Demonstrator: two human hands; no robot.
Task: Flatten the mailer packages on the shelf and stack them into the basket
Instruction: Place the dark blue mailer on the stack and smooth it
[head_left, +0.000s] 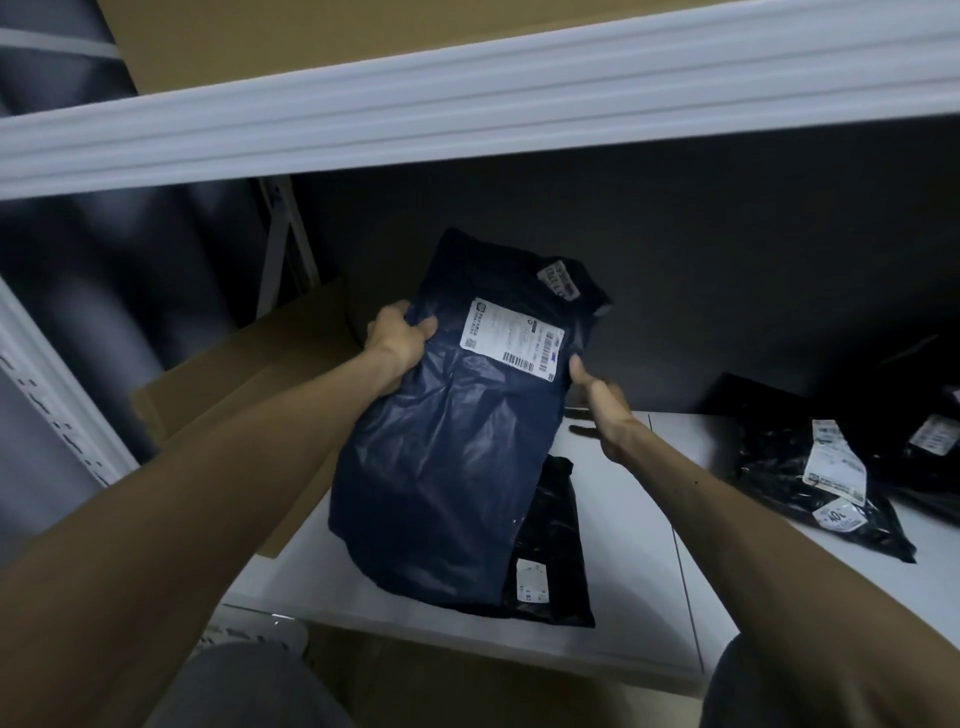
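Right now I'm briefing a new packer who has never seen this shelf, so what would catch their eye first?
First, the big dark blue mailer in the middle, its white shipping label facing up, gripped at its left edge by the left hand while the right hand is at its right edge. A black mailer lies under it on the white shelf, and more crumpled black mailers with labels sit to the right.

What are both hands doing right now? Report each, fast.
Left hand: closed on the left edge of the blue mailer.
Right hand: at the mailer's right edge, thumb on it; firm grip cannot be told.
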